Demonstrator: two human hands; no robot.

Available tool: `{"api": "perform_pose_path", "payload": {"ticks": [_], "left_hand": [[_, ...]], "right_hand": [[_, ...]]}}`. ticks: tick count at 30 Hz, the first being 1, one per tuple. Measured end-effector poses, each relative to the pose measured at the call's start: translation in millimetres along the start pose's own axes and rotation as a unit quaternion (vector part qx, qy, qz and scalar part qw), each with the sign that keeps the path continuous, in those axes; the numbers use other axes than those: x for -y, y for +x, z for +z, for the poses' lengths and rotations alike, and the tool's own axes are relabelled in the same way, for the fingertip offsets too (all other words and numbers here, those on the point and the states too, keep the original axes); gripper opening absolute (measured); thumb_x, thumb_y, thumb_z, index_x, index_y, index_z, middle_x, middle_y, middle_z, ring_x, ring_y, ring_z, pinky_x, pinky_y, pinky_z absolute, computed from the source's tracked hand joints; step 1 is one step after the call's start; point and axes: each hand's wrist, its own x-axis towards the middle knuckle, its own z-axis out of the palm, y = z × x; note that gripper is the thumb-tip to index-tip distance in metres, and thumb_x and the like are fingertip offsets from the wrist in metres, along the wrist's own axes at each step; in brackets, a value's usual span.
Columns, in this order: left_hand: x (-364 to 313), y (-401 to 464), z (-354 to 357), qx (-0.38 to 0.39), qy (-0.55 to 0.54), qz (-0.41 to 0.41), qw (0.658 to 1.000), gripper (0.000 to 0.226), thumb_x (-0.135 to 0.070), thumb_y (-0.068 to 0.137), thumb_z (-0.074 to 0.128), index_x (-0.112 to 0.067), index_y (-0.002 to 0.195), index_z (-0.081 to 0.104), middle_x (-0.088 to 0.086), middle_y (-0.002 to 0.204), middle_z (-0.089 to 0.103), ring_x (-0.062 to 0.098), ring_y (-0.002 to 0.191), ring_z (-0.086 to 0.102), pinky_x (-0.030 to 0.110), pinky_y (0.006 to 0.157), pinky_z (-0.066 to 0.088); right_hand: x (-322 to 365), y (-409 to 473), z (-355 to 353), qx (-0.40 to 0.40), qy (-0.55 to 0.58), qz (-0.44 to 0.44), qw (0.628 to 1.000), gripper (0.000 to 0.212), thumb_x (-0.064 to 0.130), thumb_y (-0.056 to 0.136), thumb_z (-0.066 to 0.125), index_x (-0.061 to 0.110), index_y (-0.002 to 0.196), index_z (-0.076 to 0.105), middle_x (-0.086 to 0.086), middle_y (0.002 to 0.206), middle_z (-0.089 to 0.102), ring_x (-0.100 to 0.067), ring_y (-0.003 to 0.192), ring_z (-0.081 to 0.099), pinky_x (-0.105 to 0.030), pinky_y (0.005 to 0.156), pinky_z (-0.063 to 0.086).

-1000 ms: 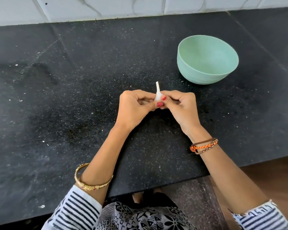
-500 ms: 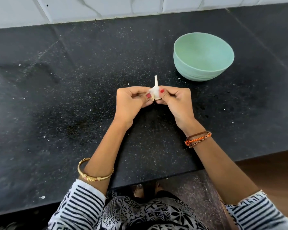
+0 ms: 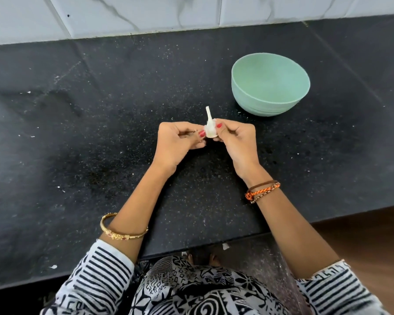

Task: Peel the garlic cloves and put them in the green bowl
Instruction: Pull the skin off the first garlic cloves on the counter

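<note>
A white garlic bulb (image 3: 210,130) with an upright stem sits pinched between both hands above the middle of the black counter. My right hand (image 3: 237,144) grips its right side with thumb and fingers. My left hand (image 3: 180,144) touches its left side with the thumb tip, the other fingers curled in. The lower part of the garlic is hidden by my fingers. A pale green bowl (image 3: 248,96) stands upright to the right and behind my hands, and nothing shows inside it.
The black speckled counter (image 3: 77,155) carries small white flecks of skin. A white tiled wall (image 3: 146,12) runs along the back. The counter's front edge lies just before my body, with brown floor (image 3: 362,242) at the lower right.
My hands have parted slightly at the garlic, so more of the bulb shows between the thumbs. The bowl has stayed in place.
</note>
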Motion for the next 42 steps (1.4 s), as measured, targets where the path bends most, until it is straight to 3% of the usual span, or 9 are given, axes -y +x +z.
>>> {"api": "perform_pose_path", "payload": {"ticks": [4, 9, 12, 18, 23, 26, 32, 38, 42], "left_hand": [[-1, 2, 0, 0.003, -0.019, -0.042, 0.999, 0.025, 0.01, 0.086, 0.052, -0.009, 0.083, 0.068, -0.006, 0.06, 0.068, 0.005, 0.058, 0.063, 0.016, 0.062, 0.054], [-2, 1, -3, 0.028, -0.04, -0.065, 0.997, 0.014, 0.0, 0.088, 0.055, -0.006, 0.089, 0.068, 0.004, 0.073, 0.066, 0.009, 0.068, 0.062, 0.019, 0.068, 0.055], [2, 0, -1, 0.027, 0.009, -0.042, 0.999, 0.007, -0.004, 0.082, 0.065, -0.008, 0.087, 0.068, 0.007, 0.078, 0.067, 0.006, 0.064, 0.063, 0.017, 0.064, 0.054], [5, 2, -3, -0.006, 0.07, 0.023, 0.997, 0.011, -0.007, 0.073, 0.075, -0.017, 0.076, 0.071, 0.004, 0.074, 0.07, 0.015, 0.066, 0.063, 0.022, 0.063, 0.055], [6, 0, -2, 0.006, 0.102, 0.069, 0.992, 0.017, -0.001, 0.074, 0.073, -0.01, 0.088, 0.071, 0.001, 0.076, 0.07, 0.012, 0.062, 0.064, 0.022, 0.061, 0.055], [6, 0, 0, 0.008, 0.078, 0.071, 0.994, 0.02, 0.004, 0.076, 0.069, -0.006, 0.093, 0.068, -0.01, 0.062, 0.068, 0.005, 0.055, 0.062, 0.017, 0.056, 0.052], [0, -1, 0, 0.03, 0.004, -0.008, 1.0, 0.019, 0.01, 0.083, 0.057, 0.002, 0.099, 0.064, -0.004, 0.056, 0.067, 0.005, 0.052, 0.061, 0.013, 0.053, 0.051], [-2, 0, 0, 0.011, -0.044, -0.078, 0.996, 0.012, 0.0, 0.088, 0.056, -0.005, 0.081, 0.065, -0.005, 0.051, 0.063, 0.005, 0.052, 0.062, 0.014, 0.054, 0.051], [-2, -1, -1, 0.017, -0.058, -0.067, 0.996, 0.009, -0.002, 0.086, 0.059, -0.009, 0.085, 0.064, -0.005, 0.059, 0.067, 0.005, 0.056, 0.063, 0.015, 0.058, 0.052]], "right_hand": [[0, 2, -1, 0.023, 0.011, 0.005, 1.0, 0.023, -0.002, 0.088, 0.055, 0.007, 0.108, 0.061, -0.004, 0.084, 0.067, -0.005, 0.068, 0.06, -0.018, 0.066, 0.051], [3, 3, 0, 0.029, 0.047, 0.026, 0.998, 0.027, 0.0, 0.09, 0.053, 0.009, 0.115, 0.059, -0.006, 0.096, 0.066, -0.005, 0.077, 0.065, -0.016, 0.067, 0.052], [2, 2, 0, 0.01, 0.039, 0.021, 0.999, 0.023, -0.002, 0.088, 0.056, -0.003, 0.11, 0.062, -0.013, 0.099, 0.067, -0.008, 0.08, 0.066, -0.019, 0.071, 0.053], [3, -2, -1, 0.026, 0.022, 0.005, 0.999, 0.017, 0.006, 0.086, 0.061, 0.004, 0.102, 0.066, -0.004, 0.087, 0.068, -0.001, 0.074, 0.064, -0.018, 0.073, 0.051], [4, -2, -4, 0.035, 0.013, -0.011, 0.999, 0.021, -0.002, 0.083, 0.061, 0.003, 0.104, 0.064, -0.016, 0.089, 0.066, -0.011, 0.079, 0.064, -0.022, 0.078, 0.053], [2, 0, -5, 0.029, 0.033, -0.018, 0.999, 0.022, -0.006, 0.084, 0.058, 0.002, 0.104, 0.062, -0.003, 0.08, 0.063, -0.001, 0.075, 0.062, -0.017, 0.075, 0.049], [2, 4, -9, 0.069, 0.077, 0.032, 0.994, 0.023, -0.004, 0.086, 0.054, 0.012, 0.079, 0.068, 0.009, 0.072, 0.07, -0.005, 0.078, 0.065, -0.023, 0.079, 0.05], [7, 0, -4, 0.038, 0.077, 0.047, 0.995, 0.011, 0.002, 0.089, 0.056, 0.003, 0.093, 0.065, -0.004, 0.085, 0.068, -0.007, 0.075, 0.066, -0.019, 0.067, 0.053], [4, -3, 1, -0.012, 0.04, 0.034, 0.999, 0.007, 0.005, 0.086, 0.062, 0.01, 0.082, 0.06, -0.007, 0.076, 0.066, -0.005, 0.065, 0.066, -0.017, 0.059, 0.052]]}}
